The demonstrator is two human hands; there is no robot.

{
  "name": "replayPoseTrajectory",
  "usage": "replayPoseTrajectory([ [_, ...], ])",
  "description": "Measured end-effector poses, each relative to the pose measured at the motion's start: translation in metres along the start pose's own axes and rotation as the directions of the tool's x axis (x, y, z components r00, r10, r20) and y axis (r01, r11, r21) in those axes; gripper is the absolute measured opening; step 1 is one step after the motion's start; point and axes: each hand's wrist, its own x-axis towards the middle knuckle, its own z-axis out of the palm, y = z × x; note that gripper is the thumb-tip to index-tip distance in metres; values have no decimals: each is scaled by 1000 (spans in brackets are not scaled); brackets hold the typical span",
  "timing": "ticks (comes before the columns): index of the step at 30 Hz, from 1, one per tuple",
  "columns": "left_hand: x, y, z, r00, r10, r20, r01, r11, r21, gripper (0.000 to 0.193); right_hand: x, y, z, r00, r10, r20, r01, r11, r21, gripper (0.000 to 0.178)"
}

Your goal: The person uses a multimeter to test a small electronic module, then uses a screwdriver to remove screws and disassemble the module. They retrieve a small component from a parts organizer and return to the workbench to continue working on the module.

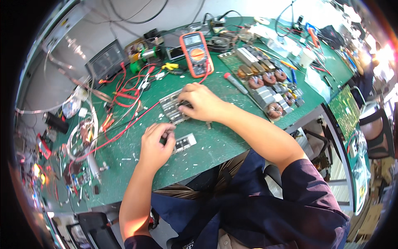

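My right hand (202, 102) is bent over a silver-grey block with rows of slots (169, 108) near the middle of the bench. Its thumb and fingers are curled close together at the block's right part, and they hide what lies between them. Closer to me, my left hand (156, 143) has its fingers and thumb curled inward at the left end of a small pale strip with black squares (185, 142). Whatever is between those fingertips is too dark to make out. The strip lies on the green bench top (215, 143).
Behind the block stands an orange multimeter (197, 54), with red leads running across the bench. To its right are a screwdriver (236, 84) and a large circuit board with copper coils (268, 79). Tangled wires (124, 89) and a dark-screened device (107, 60) fill the left.
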Motion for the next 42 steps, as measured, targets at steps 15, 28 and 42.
replayPoseTrajectory([
  [15, 30, 42, 38, 945, 132, 299, -155, 986, 55, 58, -16, 38, -31, 999, 37, 4, -36, 996, -83, 27],
  [28, 26, 34, 44, 956, 31, 290, -65, 992, 108, 46, -23, 46, -24, 999, 17, -34, -20, 995, -94, 26],
  [42, 21, 20, 41, 957, 30, 288, -78, 984, 158, 48, -22, 44, -19, 999, 40, 15, -38, 994, -102, 28],
])
